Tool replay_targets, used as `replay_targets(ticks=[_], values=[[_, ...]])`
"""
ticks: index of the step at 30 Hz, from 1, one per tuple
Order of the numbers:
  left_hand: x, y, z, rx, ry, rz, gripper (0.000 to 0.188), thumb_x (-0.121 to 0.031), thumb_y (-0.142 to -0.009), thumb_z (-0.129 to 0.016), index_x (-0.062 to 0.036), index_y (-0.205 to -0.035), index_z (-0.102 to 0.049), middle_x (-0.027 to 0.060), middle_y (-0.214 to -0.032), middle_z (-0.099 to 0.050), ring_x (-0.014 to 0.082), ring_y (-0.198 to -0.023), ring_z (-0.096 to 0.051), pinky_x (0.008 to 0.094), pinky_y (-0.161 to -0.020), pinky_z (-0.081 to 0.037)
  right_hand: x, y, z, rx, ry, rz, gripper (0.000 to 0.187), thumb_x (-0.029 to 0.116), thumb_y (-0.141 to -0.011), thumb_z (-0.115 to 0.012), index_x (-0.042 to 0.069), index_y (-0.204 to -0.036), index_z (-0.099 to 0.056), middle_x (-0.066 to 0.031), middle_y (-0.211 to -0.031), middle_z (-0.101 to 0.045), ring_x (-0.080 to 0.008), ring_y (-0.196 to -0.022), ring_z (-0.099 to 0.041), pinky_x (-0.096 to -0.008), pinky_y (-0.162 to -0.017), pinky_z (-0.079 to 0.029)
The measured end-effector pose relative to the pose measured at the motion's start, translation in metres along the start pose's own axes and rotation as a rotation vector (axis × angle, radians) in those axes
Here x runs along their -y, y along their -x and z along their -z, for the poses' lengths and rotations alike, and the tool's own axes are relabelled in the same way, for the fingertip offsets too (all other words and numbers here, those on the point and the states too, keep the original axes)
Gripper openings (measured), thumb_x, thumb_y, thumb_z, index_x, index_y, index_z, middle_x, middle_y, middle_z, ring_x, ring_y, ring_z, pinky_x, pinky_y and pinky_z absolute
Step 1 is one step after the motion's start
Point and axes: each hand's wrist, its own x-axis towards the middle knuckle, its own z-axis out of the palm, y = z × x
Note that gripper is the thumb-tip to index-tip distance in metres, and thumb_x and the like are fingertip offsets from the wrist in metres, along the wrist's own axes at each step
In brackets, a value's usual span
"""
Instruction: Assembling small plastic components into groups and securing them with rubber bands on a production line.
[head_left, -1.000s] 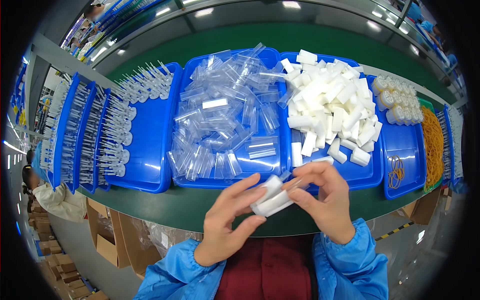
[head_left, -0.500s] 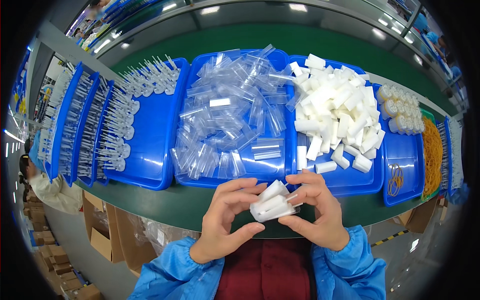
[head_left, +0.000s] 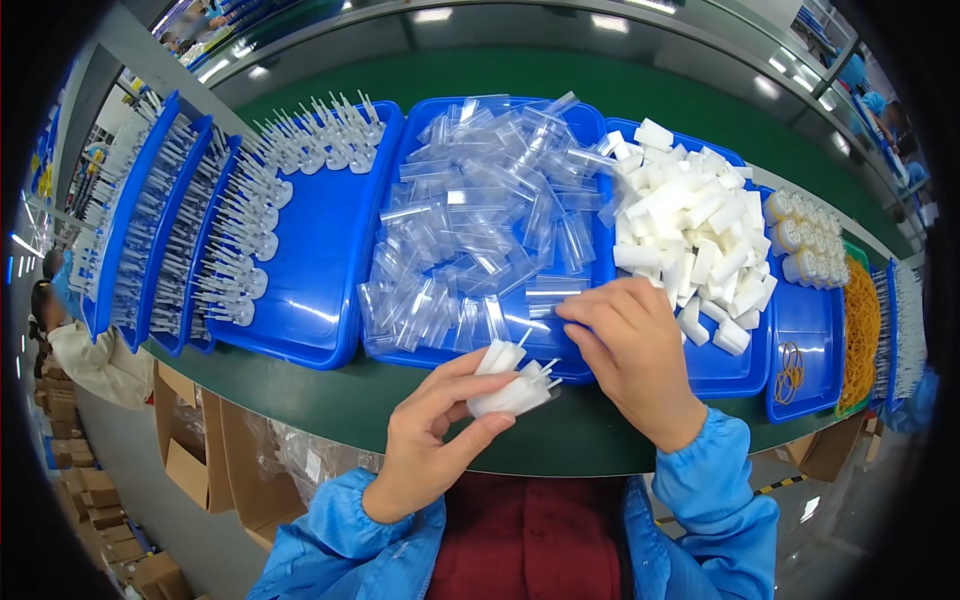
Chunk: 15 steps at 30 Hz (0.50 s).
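Note:
My left hand (head_left: 437, 425) is closed around a small cluster of white foam blocks (head_left: 512, 390) with thin white sticks jutting from their ends. The cluster is tilted above the table's front edge. Over the front right corner of the tray of clear plastic sleeves, my right hand (head_left: 640, 350) has its fingers bent and the thumb slightly apart. Its fingertips are at the edge of some flat clear plastic sleeves (head_left: 552, 292), and nothing shows held between them. Loose sleeves (head_left: 480, 210) fill the middle blue tray (head_left: 590, 115). White foam blocks (head_left: 690, 225) are heaped in the tray right of it.
On the left, a blue tray (head_left: 310, 260) holds rows of clear stick-like parts (head_left: 235, 245), with more loaded trays (head_left: 140, 220) tilted beside it. Rightward are bundled round pieces (head_left: 805, 240), rubber bands (head_left: 789, 373) and a yellow-orange heap (head_left: 860, 330). Cardboard boxes (head_left: 190, 450) stand below.
My right hand has let go of the foam cluster and moved up and right to the clear sleeves. My left hand keeps the cluster, shifted slightly left. The view has turned a little.

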Motion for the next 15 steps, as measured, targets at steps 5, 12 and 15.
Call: replay_targets(ticks=[5, 12, 15], values=[[-0.003, 0.002, -0.001, -0.031, -0.050, -0.027, 0.034, 0.008, -0.090, -0.070, 0.0037, -0.123, -0.067, 0.0217, -0.143, -0.052, 0.0277, -0.126, -0.060, 0.0367, -0.102, -0.055, 0.003, -0.003, -0.023, 0.136, 0.346, 0.068, 0.011, 0.010, -0.078, -0.064, 0.007, -0.089, -0.066, -0.0042, -0.086, -0.060, -0.0225, -0.087, -0.060, -0.0356, -0.081, -0.046], [-0.003, 0.004, 0.001, -0.088, -0.132, -0.070, 0.032, 0.007, -0.089, -0.071, 0.0038, -0.121, -0.069, 0.0228, -0.142, -0.054, 0.0274, -0.123, -0.061, 0.0364, -0.099, -0.056, 0.010, -0.016, -0.007, 0.139, -0.148, -0.130, 0.030, 0.000, -0.080, -0.072, 0.004, -0.107, -0.061, -0.0071, -0.093, -0.063, -0.0199, -0.088, -0.064, -0.0333, -0.080, -0.050], [-0.004, 0.003, -0.003, -0.118, -0.056, -0.048, 0.031, 0.007, -0.089, -0.071, 0.0042, -0.119, -0.070, 0.0232, -0.141, -0.055, 0.0274, -0.122, -0.062, 0.0364, -0.099, -0.055, 0.027, -0.010, 0.007, -0.115, -0.884, -0.517, 0.047, -0.002, -0.091, -0.072, 0.000, -0.131, -0.049, -0.0131, -0.112, -0.068, -0.0167, -0.100, -0.068, -0.0295, -0.089, -0.053]])
